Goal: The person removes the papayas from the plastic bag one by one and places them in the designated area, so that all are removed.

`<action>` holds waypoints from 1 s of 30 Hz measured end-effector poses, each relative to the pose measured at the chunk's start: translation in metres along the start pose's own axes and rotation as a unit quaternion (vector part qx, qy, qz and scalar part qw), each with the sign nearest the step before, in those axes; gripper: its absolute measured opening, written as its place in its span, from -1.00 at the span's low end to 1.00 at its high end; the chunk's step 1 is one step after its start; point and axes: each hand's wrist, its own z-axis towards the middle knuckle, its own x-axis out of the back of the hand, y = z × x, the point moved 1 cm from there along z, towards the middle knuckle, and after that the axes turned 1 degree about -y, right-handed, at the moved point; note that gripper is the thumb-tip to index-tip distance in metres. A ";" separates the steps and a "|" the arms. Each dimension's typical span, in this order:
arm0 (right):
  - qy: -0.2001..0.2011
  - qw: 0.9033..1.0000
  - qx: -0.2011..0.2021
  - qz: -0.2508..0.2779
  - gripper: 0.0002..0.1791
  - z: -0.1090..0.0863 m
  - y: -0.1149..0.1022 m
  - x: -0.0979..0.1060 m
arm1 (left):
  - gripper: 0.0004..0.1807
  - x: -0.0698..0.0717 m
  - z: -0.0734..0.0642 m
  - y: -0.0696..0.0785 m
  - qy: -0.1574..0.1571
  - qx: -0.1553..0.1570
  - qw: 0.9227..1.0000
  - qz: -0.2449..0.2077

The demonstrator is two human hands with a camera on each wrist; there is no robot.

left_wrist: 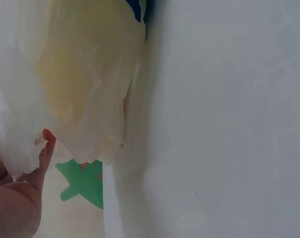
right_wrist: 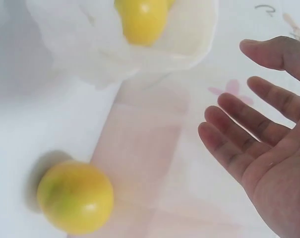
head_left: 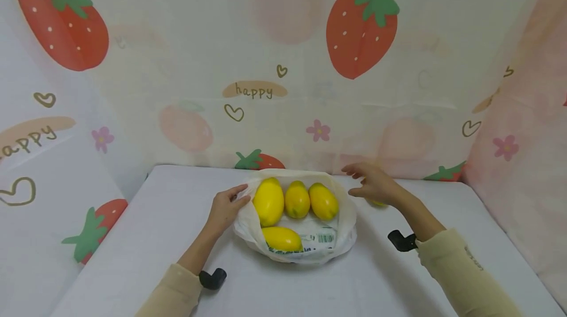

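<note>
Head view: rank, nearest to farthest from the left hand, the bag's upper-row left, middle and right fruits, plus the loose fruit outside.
1. Left fruit, inside the bag, beside the left hand.
2. Middle fruit, centre of the row.
3. Right fruit, at the row's right end.
4. Loose fruit, right of the bag.

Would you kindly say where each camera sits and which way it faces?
Head: on the head, facing forward and down at a white bag with yellow fruits; left hand, right hand and sleeves show.
Left wrist: on that wrist, facing the bag's outside; left hand partly shows.
Right wrist: on that wrist, facing the bag and loose fruit; right hand shows.
Head and right wrist share that fruit.
</note>
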 end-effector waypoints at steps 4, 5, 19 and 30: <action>-0.007 1.000 0.004 0.018 -0.44 0.000 -0.007 -0.008 | -0.52 0.000 0.000 -0.001 0.000 0.003 1.000 0.002; -0.010 1.000 0.005 0.023 -0.43 0.001 -0.008 -0.010 | -0.52 0.000 0.000 -0.001 0.000 0.004 1.000 0.002; -0.060 0.997 -0.003 0.056 -0.47 0.007 -0.041 -0.036 | -0.52 0.000 -0.001 0.000 0.001 0.005 1.000 0.003; -0.094 0.992 0.005 0.078 -0.45 0.010 -0.069 -0.053 | -0.52 0.000 -0.003 -0.001 -0.001 0.016 1.000 -0.004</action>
